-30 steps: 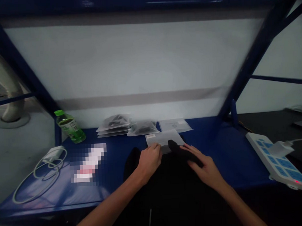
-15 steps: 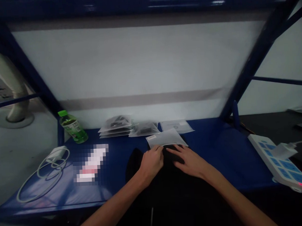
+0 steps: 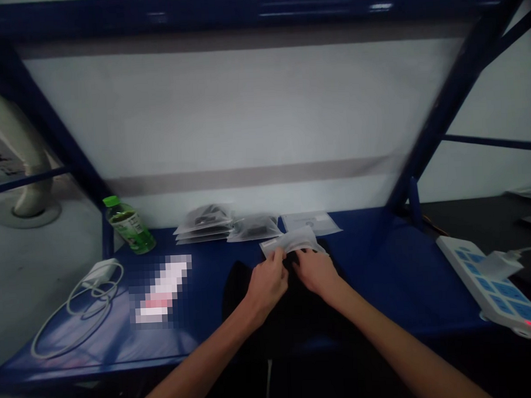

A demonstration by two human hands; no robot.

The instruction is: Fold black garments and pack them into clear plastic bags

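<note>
Pinching the near edge of a translucent bag (image 3: 296,237) left of its middle, the left hand (image 3: 268,282) has its thumb and fingers drawn together. Just beside it, the right hand (image 3: 315,272) has its fingers bent, with the tips partly out of sight at the same edge; whether they grip anything cannot be told. The bag lies directly ahead of both sets of fingertips, its long side running roughly across the person's front and its near edge bowed up close to the right fingers. Neither hand is clearly nearer, since both meet that edge. Around and below the hands is a black item (image 3: 238,285), too dark to make out its full shape. Beyond, near the wall, a stack of filled bags (image 3: 203,226), another filled bag (image 3: 254,227) and a flat bag (image 3: 313,222) line the blue table (image 3: 378,276).
</note>
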